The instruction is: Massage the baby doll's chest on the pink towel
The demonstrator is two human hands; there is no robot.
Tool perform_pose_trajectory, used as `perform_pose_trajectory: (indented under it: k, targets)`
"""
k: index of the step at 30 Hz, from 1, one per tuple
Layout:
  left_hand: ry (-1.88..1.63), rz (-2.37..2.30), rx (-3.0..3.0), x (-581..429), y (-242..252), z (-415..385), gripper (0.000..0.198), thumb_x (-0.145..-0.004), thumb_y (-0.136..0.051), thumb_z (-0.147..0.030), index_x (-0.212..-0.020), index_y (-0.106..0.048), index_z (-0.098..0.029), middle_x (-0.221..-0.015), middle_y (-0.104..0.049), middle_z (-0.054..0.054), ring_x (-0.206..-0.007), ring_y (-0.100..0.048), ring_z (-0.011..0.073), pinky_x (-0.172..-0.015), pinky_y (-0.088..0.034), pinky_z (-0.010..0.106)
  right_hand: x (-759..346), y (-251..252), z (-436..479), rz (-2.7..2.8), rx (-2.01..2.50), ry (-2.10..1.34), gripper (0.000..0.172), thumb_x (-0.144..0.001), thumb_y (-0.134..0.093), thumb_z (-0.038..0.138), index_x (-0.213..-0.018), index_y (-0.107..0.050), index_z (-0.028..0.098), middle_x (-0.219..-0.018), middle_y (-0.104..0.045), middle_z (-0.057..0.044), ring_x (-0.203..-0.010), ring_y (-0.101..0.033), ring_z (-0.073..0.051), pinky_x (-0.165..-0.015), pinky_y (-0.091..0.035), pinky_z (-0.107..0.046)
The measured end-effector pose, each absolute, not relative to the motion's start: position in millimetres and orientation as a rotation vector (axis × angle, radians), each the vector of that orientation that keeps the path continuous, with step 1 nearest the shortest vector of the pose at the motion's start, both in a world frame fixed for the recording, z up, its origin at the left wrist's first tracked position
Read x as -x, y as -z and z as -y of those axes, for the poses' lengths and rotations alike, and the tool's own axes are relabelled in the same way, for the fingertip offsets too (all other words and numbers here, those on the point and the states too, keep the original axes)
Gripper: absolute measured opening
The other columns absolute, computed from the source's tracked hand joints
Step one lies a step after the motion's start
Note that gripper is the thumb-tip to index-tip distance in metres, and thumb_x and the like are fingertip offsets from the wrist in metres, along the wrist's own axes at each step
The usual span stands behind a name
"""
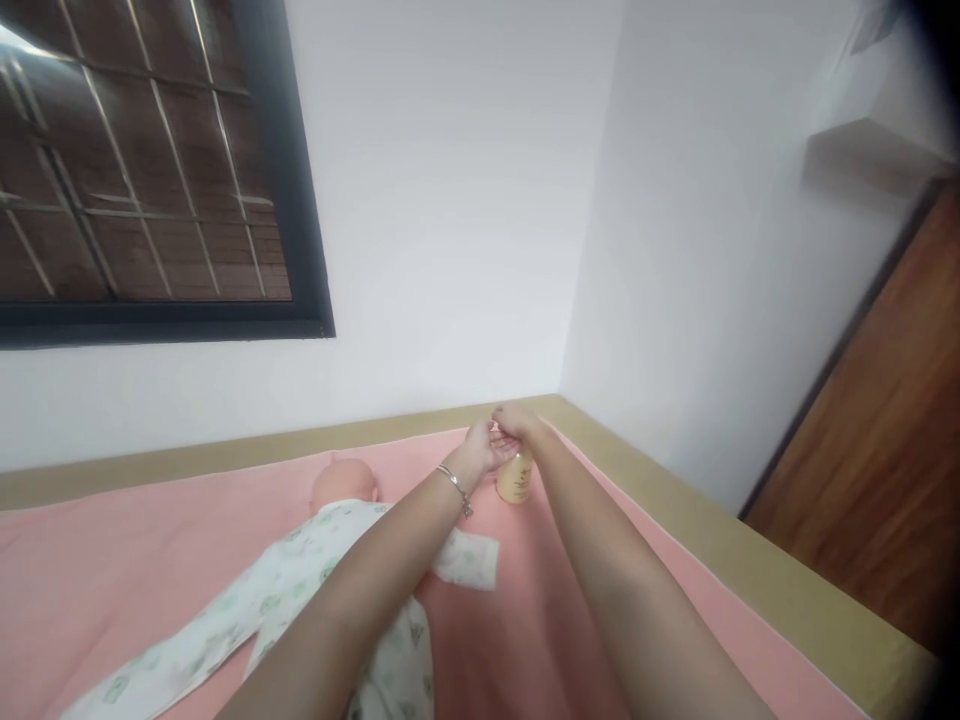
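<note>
A small pale-yellow bottle (514, 480) with dark print stands upright on the pink sheet (480, 640). My right hand (517, 420) is bent over its top with the fingers curled, and it hides the bottle's cap or pump head. Palm turned up, my left hand (486, 447) is beside the bottle's top, fingers stretched out just below the right hand. A bracelet (456, 488) hangs on the left wrist. Left of the bottle lies a baby doll (345, 482) in a white printed garment (300, 560), partly covered by my left forearm.
A tan ledge (645, 470) borders the sheet along the white walls (450, 200), which meet in a corner behind the bottle. A dark-framed window (311, 270) with bars is at the upper left. On the right stands a brown wooden panel (862, 430).
</note>
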State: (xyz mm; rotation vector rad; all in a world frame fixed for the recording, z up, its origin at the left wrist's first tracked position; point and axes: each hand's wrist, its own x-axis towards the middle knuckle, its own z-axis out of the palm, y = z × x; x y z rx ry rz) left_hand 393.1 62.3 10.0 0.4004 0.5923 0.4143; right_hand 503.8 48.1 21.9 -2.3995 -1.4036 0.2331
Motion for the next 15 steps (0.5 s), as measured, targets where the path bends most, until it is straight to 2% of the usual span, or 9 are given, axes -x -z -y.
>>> perform_pose_trajectory:
  k: [6,11,13,15]
  targets:
    - [-0.371,-0.575,-0.442,-385.7,-11.7,-61.8,0.026,-0.091,-0.041,-0.022,-0.105,-0.052,-0.003,-0.09,-0.061,0.019,-0.077,-0.066,0.0225,-0.07,-0.055,0.035,-488.2,-28.0,-35.0,1.415,2.45,0.018,0.031,-0.093,-0.038,0.021,-0.103,-0.066,0.013,-0.106,-0.067,-0.013,-0.091,-0.062,-0.019,-0.077,-0.041,-0.024]
    - [-0.413,-0.542,-0.502,-376.3,-23.7,-64.4,0.016,-0.086,-0.046,-0.015,-0.095,-0.056,-0.007,-0.073,-0.06,0.009,-0.068,-0.064,0.0182,-0.07,-0.054,0.031,-463.8,-40.1,-24.9,1.316,2.492,0.19,0.03,-0.093,-0.039,0.019,-0.107,-0.062,0.006,-0.103,-0.065,-0.022,-0.095,-0.062,-0.024,-0.083,-0.041,-0.031]
    - [-0.455,-0.508,-0.507,-367.2,-34.2,-63.0,0.015,-0.087,-0.045,-0.017,-0.09,-0.058,-0.009,-0.068,-0.059,0.006,-0.065,-0.063,0.0166,-0.071,-0.053,0.03,-449.1,-47.0,-23.6,1.316,2.462,0.222,0.034,-0.096,-0.033,0.021,-0.106,-0.062,0.007,-0.103,-0.065,-0.021,-0.096,-0.062,-0.024,-0.087,-0.04,-0.034]
    - [-0.496,-0.445,-0.501,-348.6,-48.4,-59.4,0.023,-0.091,-0.042,-0.025,-0.087,-0.06,-0.011,-0.069,-0.061,0.006,-0.066,-0.063,0.0166,-0.073,-0.052,0.03,-428.0,-50.9,-23.1,1.349,2.408,0.265,0.041,-0.099,-0.025,0.026,-0.108,-0.062,0.011,-0.107,-0.065,-0.017,-0.102,-0.06,-0.023,-0.098,-0.034,-0.039]
